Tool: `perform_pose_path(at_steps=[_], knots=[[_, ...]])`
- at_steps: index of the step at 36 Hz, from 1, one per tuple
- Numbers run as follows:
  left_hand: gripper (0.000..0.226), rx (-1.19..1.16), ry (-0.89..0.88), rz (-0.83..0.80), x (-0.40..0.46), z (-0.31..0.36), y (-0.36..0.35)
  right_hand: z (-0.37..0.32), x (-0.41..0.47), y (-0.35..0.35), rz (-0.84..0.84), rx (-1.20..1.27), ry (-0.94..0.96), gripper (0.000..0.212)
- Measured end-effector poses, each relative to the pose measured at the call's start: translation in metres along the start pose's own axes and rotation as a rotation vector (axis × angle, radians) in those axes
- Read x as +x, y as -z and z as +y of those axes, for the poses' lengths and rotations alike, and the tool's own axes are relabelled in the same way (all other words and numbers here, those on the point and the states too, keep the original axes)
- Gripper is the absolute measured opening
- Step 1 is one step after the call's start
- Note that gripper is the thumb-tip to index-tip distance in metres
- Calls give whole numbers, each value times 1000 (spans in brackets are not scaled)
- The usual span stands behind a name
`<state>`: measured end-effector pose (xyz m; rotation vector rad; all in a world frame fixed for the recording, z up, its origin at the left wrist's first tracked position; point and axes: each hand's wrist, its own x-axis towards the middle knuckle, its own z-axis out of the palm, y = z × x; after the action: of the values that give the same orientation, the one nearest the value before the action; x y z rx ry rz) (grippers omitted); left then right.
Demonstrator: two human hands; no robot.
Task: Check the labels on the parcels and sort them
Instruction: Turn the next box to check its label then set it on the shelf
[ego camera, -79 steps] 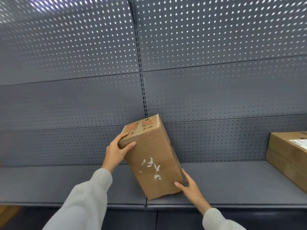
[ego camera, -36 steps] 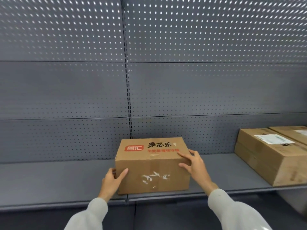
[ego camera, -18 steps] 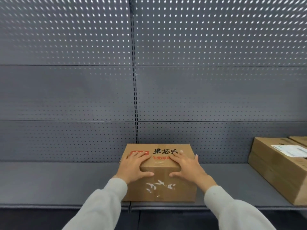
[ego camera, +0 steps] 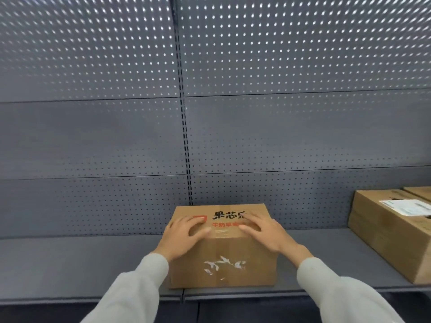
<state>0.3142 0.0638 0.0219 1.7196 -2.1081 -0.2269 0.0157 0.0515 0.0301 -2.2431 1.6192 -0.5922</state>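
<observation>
Grey metal shelf with a few cardboard boxes on it

From my feed, a printed box sits flat at the front edge, right over the seam between two shelf sections. Well off to the right there's a bigger labelled box, with another box just behind it, mostly cut off.

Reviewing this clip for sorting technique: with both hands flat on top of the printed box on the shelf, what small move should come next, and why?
Probably lift both hands away. The printed box sits flat and upright on the shelf, apart from the labelled box to its right. The left hand and right hand only rest on its top, so it looks placed.
</observation>
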Motion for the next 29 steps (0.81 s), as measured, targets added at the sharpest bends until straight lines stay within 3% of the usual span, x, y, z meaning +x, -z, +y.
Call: perform_pose_path(at_steps=[4, 8, 10, 13, 16, 24, 29], knots=[[54, -102, 240, 165, 5, -15, 8, 17, 9, 7, 117, 184, -180, 76], [62, -332, 466, 104, 12, -32, 9, 25, 14, 7, 84, 379, -398, 87], [66, -450, 523, 83, 11, -33, 7, 30, 15, 4, 68, 400, -454, 79], [60, -541, 551, 95, 8, -34, 3, 32, 12, -1, 99, 447, -451, 60], [54, -608, 569, 120, 4, -35, 1, 27, 6, 2, 136, 441, -427, 55], [40, -749, 582, 225, -13, -29, 13, 15, -3, 14, 244, 414, -339, 63], [50, -893, 536, 325, -32, -17, 12, 16, -20, 13, 275, 495, -308, 61]])
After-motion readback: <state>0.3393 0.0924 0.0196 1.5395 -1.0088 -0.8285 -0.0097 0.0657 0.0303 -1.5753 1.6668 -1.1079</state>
